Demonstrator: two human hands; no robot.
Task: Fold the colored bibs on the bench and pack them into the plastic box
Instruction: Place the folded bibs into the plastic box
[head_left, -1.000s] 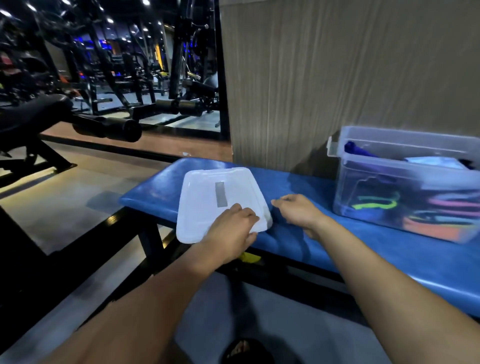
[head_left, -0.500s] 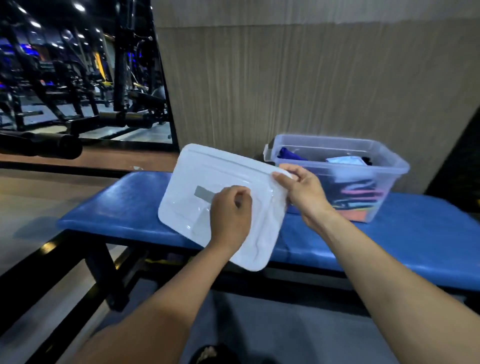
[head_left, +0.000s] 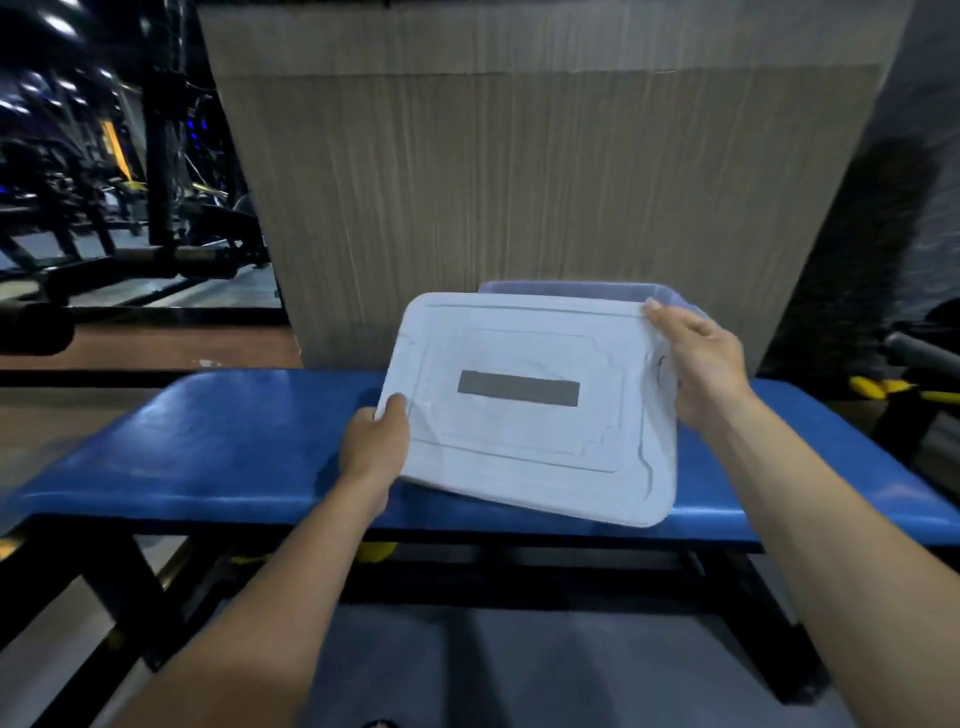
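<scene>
Lid (head_left: 524, 410) has been swung right, now over plastic box (head_left: 582, 289); gripped by left hand (head_left: 375, 446) & right hand (head_left: 698, 370). Corners should be aligned w/ rim before lid is pressed down.

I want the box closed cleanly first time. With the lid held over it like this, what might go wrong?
The lid is tilted and hides nearly all of the box, so it may land off the rim. The left hand and right hand grip only its edges; it might slip. Whether the contents stick up is hidden.
</scene>
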